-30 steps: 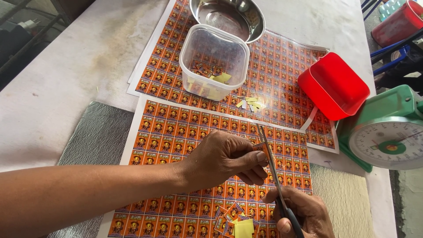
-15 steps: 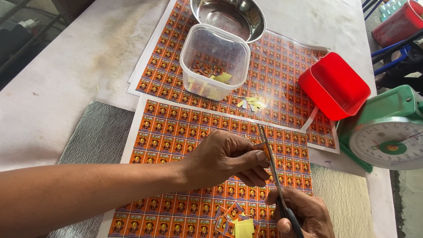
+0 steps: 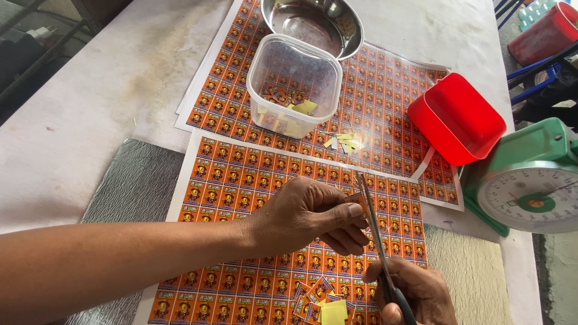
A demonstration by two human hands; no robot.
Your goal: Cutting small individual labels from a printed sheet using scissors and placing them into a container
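Clear plastic tub (image 3: 294, 84) at 12 o'clock has a few cut orange and yellow bits inside; the steel bowl (image 3: 316, 23) behind looks empty. Left hand (image 3: 307, 213) pinches a small orange sticker strip (image 3: 354, 198) mid-frame, and right hand (image 3: 415, 295) at 5 o'clock grips scissors (image 3: 374, 235), blades almost together.

The right hand (image 3: 409, 295) is cut off by the bottom edge — its wrist and most of the scissors' (image 3: 378, 241) handles lie out of view. The left hand's (image 3: 307, 216) fingertips cover most of the small label (image 3: 354, 197) they pinch. The green scale (image 3: 530, 186) and red bucket (image 3: 545, 30) run off the right edge — the labels' print is too small to make out.
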